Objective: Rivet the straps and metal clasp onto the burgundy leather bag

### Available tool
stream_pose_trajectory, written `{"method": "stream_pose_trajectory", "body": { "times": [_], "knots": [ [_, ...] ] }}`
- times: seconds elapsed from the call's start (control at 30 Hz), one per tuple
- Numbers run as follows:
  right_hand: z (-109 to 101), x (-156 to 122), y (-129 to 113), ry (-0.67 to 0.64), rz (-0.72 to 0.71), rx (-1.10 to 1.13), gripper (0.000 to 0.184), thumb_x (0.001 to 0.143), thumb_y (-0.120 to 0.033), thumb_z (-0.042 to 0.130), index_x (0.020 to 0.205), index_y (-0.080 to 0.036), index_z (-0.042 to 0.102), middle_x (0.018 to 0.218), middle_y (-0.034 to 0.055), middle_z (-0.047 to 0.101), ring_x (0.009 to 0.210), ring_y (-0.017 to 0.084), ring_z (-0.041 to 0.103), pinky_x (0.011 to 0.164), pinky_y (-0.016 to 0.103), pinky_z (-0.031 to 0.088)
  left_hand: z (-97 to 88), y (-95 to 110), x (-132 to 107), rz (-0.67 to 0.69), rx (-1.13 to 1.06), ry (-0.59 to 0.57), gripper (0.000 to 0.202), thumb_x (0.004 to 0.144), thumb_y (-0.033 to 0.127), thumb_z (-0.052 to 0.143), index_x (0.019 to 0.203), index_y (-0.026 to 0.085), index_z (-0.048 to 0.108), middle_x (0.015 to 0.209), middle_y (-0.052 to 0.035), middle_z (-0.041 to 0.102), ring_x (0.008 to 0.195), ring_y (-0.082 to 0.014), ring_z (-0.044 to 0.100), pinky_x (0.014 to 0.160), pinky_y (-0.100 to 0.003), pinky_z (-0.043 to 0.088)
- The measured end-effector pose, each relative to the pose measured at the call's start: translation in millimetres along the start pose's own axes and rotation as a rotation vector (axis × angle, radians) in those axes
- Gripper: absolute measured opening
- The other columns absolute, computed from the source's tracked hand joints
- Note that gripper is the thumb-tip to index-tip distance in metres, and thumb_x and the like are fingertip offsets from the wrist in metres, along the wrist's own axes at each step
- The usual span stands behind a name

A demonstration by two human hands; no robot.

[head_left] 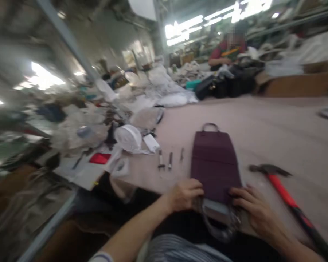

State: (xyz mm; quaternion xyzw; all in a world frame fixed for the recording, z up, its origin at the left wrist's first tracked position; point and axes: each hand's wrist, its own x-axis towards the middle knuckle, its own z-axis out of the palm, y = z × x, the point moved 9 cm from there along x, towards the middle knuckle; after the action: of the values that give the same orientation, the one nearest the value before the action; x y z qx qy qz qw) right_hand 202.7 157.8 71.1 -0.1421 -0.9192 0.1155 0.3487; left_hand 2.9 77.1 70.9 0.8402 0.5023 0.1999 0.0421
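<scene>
A dark purple handbag [215, 163] lies flat on the table, with one small handle [210, 126] at its far end. Another handle [220, 233], which looks wrapped in clear plastic, hangs at its near end over the table edge. My left hand [184, 196] is closed on the bag's near left corner, fingers curled over the edge. At the near right corner, my right hand [253, 205] grips the bag, fingertips on top; its thumb is hidden. A hammer [281, 185] with a red and black handle lies right of my right hand.
Several slim tools [170, 161] lie left of the bag. Beyond them are a white roll [128, 138] and a red piece [100, 158]. Black bags [224, 85], a cardboard box [300, 83] and white wrapping [164, 91] stand at the back. A co-worker [215, 58] sits behind.
</scene>
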Motion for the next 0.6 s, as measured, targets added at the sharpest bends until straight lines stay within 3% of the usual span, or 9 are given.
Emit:
{"method": "stream_pose_trajectory", "body": {
  "times": [0.07,0.17,0.3,0.43,0.6],
  "knots": [
    [-8,-32,-7,-0.084,0.134,0.053,0.034,0.091,-0.014,0.04,0.095,-0.025,0.071,0.113,0.0044,0.07,0.105,0.021,0.065,0.099,0.045,0.05,28.3,30,7,0.035,-0.133,0.06,0.037,0.09,0.006,0.047,0.119,0.016,0.067,0.129,-0.012,0.067,0.13,-0.0203,0.059,0.115,-0.039,0.05],
    [-4,-40,-4,-0.103,0.358,0.151,0.033,0.098,-0.02,0.04,0.108,-0.026,0.071,0.122,0.0067,0.068,0.116,0.022,0.062,0.11,0.049,0.044,26.3,28,2,-0.026,-0.218,0.172,0.045,0.089,0.003,0.041,0.123,0.017,0.066,0.134,-0.0127,0.066,0.133,-0.0206,0.059,0.114,-0.042,0.052],
    [-2,-31,-14,-0.073,0.403,0.178,0.027,0.102,-0.031,0.044,0.112,-0.026,0.069,0.124,0.0063,0.066,0.119,0.023,0.06,0.112,0.049,0.042,5.1,5,-9,-0.198,-0.27,0.31,0.036,0.096,0.008,0.043,0.122,0.017,0.066,0.133,-0.0121,0.067,0.127,-0.0179,0.063,0.11,-0.035,0.054],
    [-3,-35,-17,0.031,0.443,0.111,0.028,0.1,-0.035,0.054,0.124,-0.024,0.063,0.127,0.0089,0.064,0.122,0.025,0.056,0.109,0.049,0.045,-14.3,-29,-19,-0.48,-0.097,0.411,0.027,0.098,0.015,0.046,0.109,0.017,0.07,0.113,-0.0104,0.074,0.109,-0.0191,0.07,0.1,-0.033,0.057],
    [6,-33,-14,0.059,0.474,0.042,0.035,0.096,-0.033,0.056,0.129,-0.02,0.058,0.136,0.0126,0.056,0.13,0.029,0.049,0.11,0.053,0.045,-24.4,-85,-38,-0.876,0.078,0.237,0.023,0.094,0.018,0.051,0.103,0.018,0.072,0.107,-0.0083,0.074,0.1,-0.0232,0.07,0.09,-0.033,0.055]
  ]
}}
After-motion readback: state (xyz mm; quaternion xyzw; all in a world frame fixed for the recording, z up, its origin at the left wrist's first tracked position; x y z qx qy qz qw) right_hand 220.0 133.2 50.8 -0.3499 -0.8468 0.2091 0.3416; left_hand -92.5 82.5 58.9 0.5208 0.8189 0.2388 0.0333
